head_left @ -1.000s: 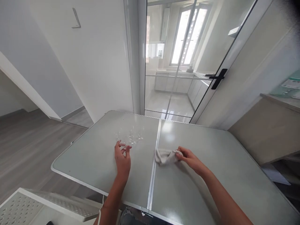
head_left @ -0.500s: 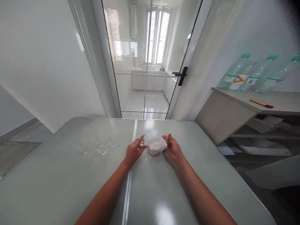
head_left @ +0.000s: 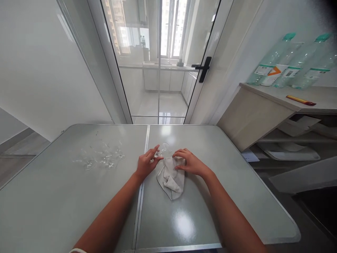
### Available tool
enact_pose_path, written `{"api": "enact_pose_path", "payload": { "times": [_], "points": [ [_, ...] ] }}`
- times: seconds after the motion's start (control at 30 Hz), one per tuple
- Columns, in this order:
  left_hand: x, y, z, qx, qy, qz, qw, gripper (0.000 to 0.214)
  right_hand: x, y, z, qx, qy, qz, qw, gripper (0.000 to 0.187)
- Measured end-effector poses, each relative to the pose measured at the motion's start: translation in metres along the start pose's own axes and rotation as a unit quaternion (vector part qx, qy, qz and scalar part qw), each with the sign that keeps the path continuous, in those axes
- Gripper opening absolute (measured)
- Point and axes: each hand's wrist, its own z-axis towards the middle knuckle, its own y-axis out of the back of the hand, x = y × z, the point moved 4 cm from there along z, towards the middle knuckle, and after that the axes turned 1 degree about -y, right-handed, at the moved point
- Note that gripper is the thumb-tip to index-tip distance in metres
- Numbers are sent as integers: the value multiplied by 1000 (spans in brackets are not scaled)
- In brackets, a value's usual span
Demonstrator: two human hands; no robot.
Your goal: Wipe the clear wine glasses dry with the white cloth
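Glass (head_left: 166,150) transparent, glossy; cloth (head_left: 174,181) matt, woven-looking; tabletop (head_left: 58,200) smooth, shiny; seam strip (head_left: 139,203) metallic.

Your two hands (head_left: 147,164) bare, slim fingers, narrow wrists, your forearms (head_left: 233,214) uncovered behind them and widening backward, a thin whitish band or cord (head_left: 78,250) on your left arm, well behind the hand, partly in view

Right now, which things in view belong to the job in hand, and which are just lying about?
In the job:
Clear glass, held by the left hand
Cloth, at the right hand
Other glassware on the table, probably

Lying about:
Plastic bottles on the cabinet
Slim yellow-and-red item in front of them
Pale tray on a lower shelf
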Motion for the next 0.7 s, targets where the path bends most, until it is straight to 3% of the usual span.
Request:
{"api": "enact_pose_path", "payload": {
  "times": [0.07,0.17,0.2,0.27,0.3,0.37,0.4,0.43,0.47,0.5,0.6,0.7],
  "points": [
    [0,-1,-1,3,-5,3,1000,54,-10,-5,1,11,-44,-4,999,38],
    [0,-1,-1,-2,-3,3,1000,54,-21,-8,2,10,-58,37,998,9],
    [0,-1,-1,-4,-2,3,1000,53,-25,-4,2,-20,-51,66,996,8],
    [0,-1,-1,-6,1,3,1000,53,-37,11,0,-159,-75,133,976,22],
    [0,-1,-1,-5,4,4,1000,52,-46,19,-4,-256,-115,161,946,28],
    [0,-2,-2,2,6,12,1000,52,-63,32,-16,-436,-215,192,852,36],
    [-1,-3,-2,8,1,21,1000,51,-67,34,-21,-494,-247,200,809,37],
    [-2,-4,-3,13,-8,33,999,51,-68,34,-23,-523,-257,213,784,37],
    [-3,-6,-3,16,-22,47,999,51,-66,33,-21,-527,-244,239,778,35],
    [-5,-7,-3,18,-39,62,997,50,-61,30,-17,-509,-213,273,788,33],
    [-11,-9,-4,12,-94,99,991,50,-34,10,0,-366,-97,372,848,32],
    [-18,-9,-5,9,-144,126,981,51,-11,-14,8,-235,-32,337,911,29]
  ]
}}
